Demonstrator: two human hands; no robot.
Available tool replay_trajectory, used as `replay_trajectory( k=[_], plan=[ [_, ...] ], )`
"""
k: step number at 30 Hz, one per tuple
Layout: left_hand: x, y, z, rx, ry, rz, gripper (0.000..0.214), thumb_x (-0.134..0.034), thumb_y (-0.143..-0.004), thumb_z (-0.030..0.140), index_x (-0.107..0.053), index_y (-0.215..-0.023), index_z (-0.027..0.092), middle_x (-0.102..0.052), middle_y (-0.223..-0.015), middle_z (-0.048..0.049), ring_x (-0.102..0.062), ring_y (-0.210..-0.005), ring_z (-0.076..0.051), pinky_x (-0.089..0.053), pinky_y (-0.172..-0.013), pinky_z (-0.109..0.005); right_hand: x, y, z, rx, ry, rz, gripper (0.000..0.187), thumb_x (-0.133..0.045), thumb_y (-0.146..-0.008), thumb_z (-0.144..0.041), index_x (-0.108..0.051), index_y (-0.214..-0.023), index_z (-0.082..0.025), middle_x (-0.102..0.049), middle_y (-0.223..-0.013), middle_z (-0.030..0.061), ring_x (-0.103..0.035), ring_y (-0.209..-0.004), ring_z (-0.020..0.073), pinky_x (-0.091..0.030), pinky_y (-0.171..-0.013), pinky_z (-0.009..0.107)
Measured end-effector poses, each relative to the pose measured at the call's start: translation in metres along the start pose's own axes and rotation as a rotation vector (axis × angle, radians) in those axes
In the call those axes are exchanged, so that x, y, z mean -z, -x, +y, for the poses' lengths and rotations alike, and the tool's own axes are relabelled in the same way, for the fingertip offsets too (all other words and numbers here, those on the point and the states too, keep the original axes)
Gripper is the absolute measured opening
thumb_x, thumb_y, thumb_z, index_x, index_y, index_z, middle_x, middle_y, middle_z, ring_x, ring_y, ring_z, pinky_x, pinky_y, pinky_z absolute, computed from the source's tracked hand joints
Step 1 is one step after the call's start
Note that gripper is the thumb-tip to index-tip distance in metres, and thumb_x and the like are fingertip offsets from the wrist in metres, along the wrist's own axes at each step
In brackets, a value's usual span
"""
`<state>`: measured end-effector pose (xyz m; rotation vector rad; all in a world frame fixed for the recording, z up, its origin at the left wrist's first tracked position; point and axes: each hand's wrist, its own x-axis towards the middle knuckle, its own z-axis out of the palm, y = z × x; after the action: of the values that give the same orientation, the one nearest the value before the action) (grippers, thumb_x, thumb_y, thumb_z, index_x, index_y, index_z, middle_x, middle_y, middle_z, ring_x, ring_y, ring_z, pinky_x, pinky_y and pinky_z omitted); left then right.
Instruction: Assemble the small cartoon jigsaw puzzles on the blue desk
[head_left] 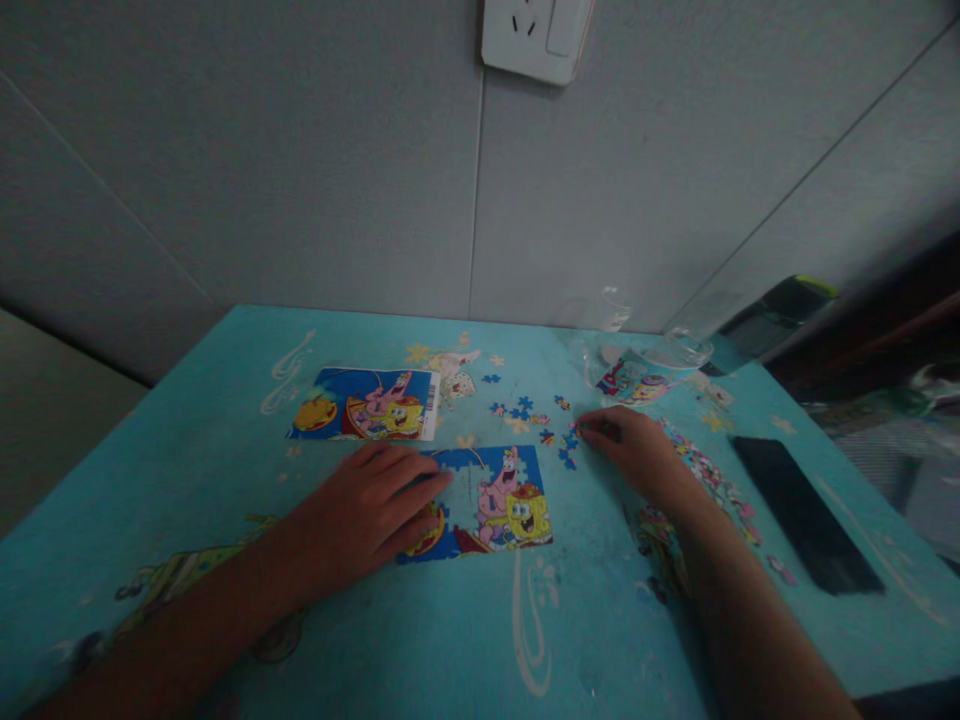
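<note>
Puzzle [491, 500] under left hand [364, 515] (right hand [634, 450] perhaps pinching piece [594, 428]).

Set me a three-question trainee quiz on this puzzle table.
1. True or false: the left hand lies flat on the left part of the partly built jigsaw puzzle.
2. Pick one. The right hand has its fingertips at: A) the loose puzzle pieces; B) a pair of scissors; C) a pen.
3. Short answer: which printed item lies beyond the jigsaw puzzle, nearer the wall?

Key
1. True.
2. A.
3. The reference picture, which has a barcode on its right edge.
</note>
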<state>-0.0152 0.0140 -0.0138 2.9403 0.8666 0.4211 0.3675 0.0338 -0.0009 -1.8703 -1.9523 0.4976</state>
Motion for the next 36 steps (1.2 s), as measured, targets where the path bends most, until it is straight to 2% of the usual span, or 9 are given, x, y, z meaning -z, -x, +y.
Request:
replay_trajectory(
  k=[11, 19, 25, 36],
  plan=[
    [0.001, 0.001, 0.0, -0.006, -0.003, 0.001, 0.034, -0.051, -0.103, 0.031, -0.058, -0.135, 0.023, -0.063, -0.123, -0.0073, -0.056, -0.115, -0.025, -0.042, -0.101, -0.045, 0.005, 0.002, -0.001, 0.006, 0.019, 0.026, 0.031, -0.055, -0.092, -0.025, -0.077, -0.111, -0.018, -0.077, -0.105, 0.0086, -0.071, -0.092, 0.0248, -0.051, -0.085, 0.036],
    [0.002, 0.0, 0.001, 0.0, 0.013, 0.006, 0.034, -0.052, -0.102, 0.032, -0.059, -0.134, 0.023, -0.064, -0.123, -0.0068, -0.056, -0.114, -0.025, -0.043, -0.101, -0.045, 0.005, 0.003, -0.004, 0.03, 0.03, -0.031, 0.029, -0.061, -0.09, -0.033, -0.077, -0.111, -0.021, -0.075, -0.104, 0.0078, -0.069, -0.088, 0.0224, -0.052, -0.08, 0.033],
    [0.003, -0.001, 0.002, -0.001, 0.006, 0.01, 0.034, -0.053, -0.102, 0.032, -0.059, -0.134, 0.023, -0.064, -0.123, -0.0071, -0.057, -0.114, -0.025, -0.043, -0.101, -0.045, 0.002, 0.003, -0.007, 0.036, 0.059, -0.006, 0.027, -0.063, -0.089, -0.033, -0.077, -0.107, -0.02, -0.074, -0.1, 0.0083, -0.067, -0.084, 0.0221, -0.051, -0.078, 0.033],
    [0.003, -0.002, 0.002, -0.005, 0.006, 0.026, 0.033, -0.052, -0.102, 0.031, -0.06, -0.133, 0.023, -0.064, -0.122, -0.0074, -0.057, -0.113, -0.025, -0.044, -0.1, -0.044, 0.005, 0.002, -0.011, -0.068, -0.037, -0.019, 0.019, -0.066, -0.084, -0.031, -0.076, -0.096, -0.02, -0.076, -0.088, 0.0051, -0.067, -0.077, 0.0204, -0.049, -0.072, 0.031]
  ],
)
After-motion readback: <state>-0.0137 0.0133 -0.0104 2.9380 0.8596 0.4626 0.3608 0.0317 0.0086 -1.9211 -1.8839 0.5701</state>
